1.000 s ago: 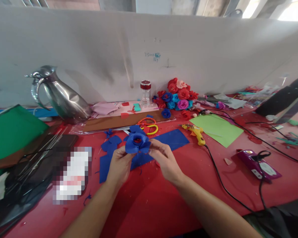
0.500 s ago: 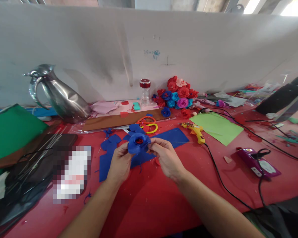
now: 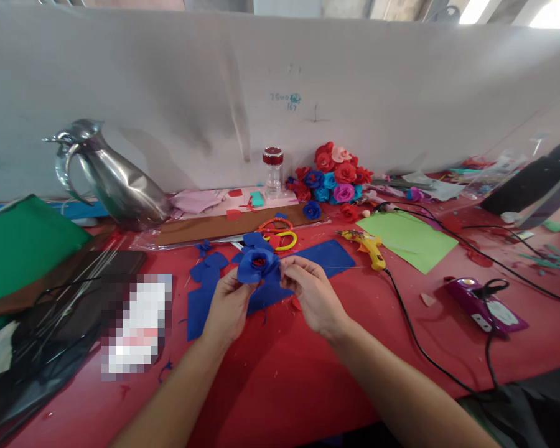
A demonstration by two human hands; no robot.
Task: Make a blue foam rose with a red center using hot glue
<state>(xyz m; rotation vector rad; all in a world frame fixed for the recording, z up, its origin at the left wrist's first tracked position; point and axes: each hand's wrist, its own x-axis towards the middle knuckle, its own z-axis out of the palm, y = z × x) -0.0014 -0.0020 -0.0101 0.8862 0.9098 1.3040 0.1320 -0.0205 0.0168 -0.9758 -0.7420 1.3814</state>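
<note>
A blue flower (image 3: 258, 266) with a dark red centre is held up over the middle of the red table. My left hand (image 3: 228, 305) is closed on its underside from the left. At its right edge, the fingers of my right hand (image 3: 310, 292) pinch a blue petal. Beneath and behind the flower lie blue sheets (image 3: 329, 256) and loose blue petals (image 3: 209, 267). Yellow-handled scissors (image 3: 287, 241) rest just behind it, partly hidden. A yellow glue gun (image 3: 369, 247) lies to the right of my right hand.
A steel jug (image 3: 116, 180), a glass bottle (image 3: 274, 174) and a bunch of paper flowers (image 3: 338, 176) stand along the wall. On the right are a green sheet (image 3: 410, 241), a purple power socket (image 3: 485, 305) and black cables. A dark case (image 3: 79, 292) lies left.
The blue flower has shifted slightly left and up and turned a little in my left hand. My right hand stays at its right edge.
</note>
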